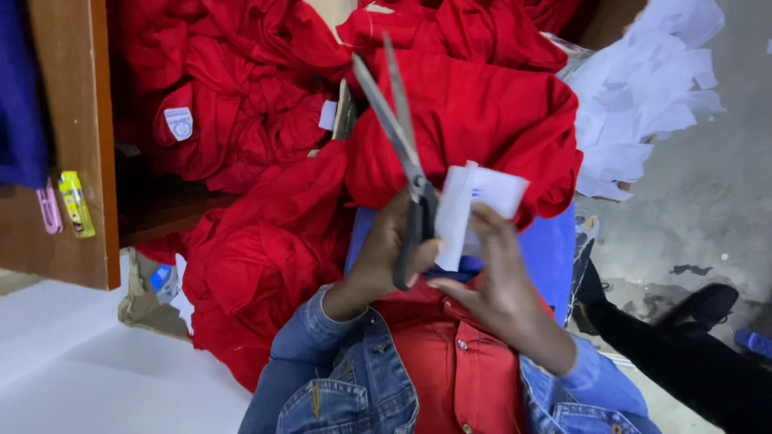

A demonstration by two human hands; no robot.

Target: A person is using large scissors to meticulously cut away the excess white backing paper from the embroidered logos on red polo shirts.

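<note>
a big pair of scissors (400, 137) is gripped in the left hand (386, 249), fingers curled tight through the dark handles, blades parted a little and pointing up and away over the red garment pile (474, 112). a small white paper label (470, 209) is pinched by the right hand (494, 277), thumb and fingertips closed on its lower edge, so it's held just right of the scissor pivot, touching or nearly touching the blades. it can't be told if the paper is actually between the blades yet.

judging from this, a trim of the label looks to be in hand. for a clean cut the paper should be kept taut and fed deep toward the pivot, where the bite is strongest, and fingertips kept well below the cut line. the blades are long for such a small piece, so short controlled closes would be better than one big snap.

white paper scraps (643, 88) are heaped at the upper right, more red fabric (257, 265) is bunched to the left, and a wooden panel (76, 137) stands at the far left. a blue cloth (555, 257) lies under the hands.
</note>
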